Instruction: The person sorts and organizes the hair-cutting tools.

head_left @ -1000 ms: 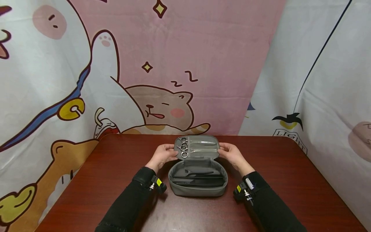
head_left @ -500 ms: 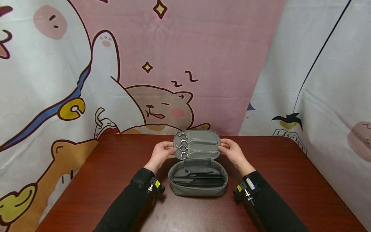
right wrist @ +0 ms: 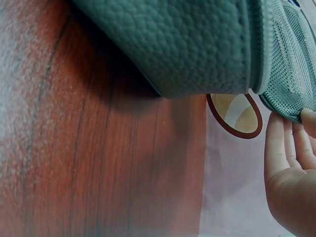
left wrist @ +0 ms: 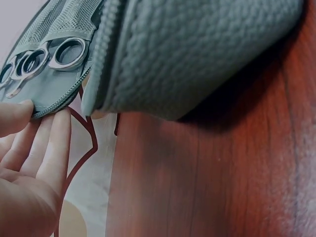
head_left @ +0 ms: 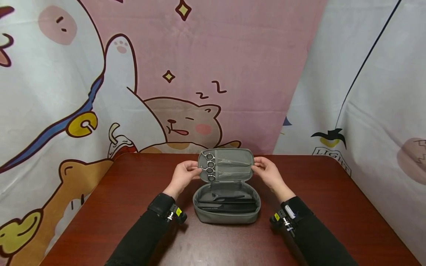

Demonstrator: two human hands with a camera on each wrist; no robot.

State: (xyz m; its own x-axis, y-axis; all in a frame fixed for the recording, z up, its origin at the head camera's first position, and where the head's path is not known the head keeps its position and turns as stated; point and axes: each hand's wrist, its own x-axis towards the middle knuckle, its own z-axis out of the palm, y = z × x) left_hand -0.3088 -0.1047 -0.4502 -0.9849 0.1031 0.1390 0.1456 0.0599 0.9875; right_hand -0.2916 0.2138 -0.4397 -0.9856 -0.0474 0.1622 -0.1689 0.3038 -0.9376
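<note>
A grey zippered case [head_left: 226,218] stands on the table with its lid [head_left: 233,151] raised at the back. My left hand [head_left: 181,179] pinches the lid's left edge, thumb on the inner face and fingers behind, as the left wrist view also shows. The right edge is pinched the same way by my right hand [head_left: 269,175]. Several scissors [left wrist: 58,65] sit in the lid's mesh pockets, finger rings out at the left and blades under the mesh. Inside the case's body lie a dark hair clip [head_left: 217,197] and black, flat, comb-like pieces [head_left: 229,209].
The reddish-brown wooden table [head_left: 116,221] reaches back to a cloth backdrop [head_left: 249,74] with cartoon animals. White cloth [head_left: 382,92] hangs along the right side. Each wrist, in a dark sleeve [head_left: 139,225], carries a small camera.
The lid has tilted up to a steeper angle, with both hands rising slightly while they hold its edges. The case's body has stayed in place.
</note>
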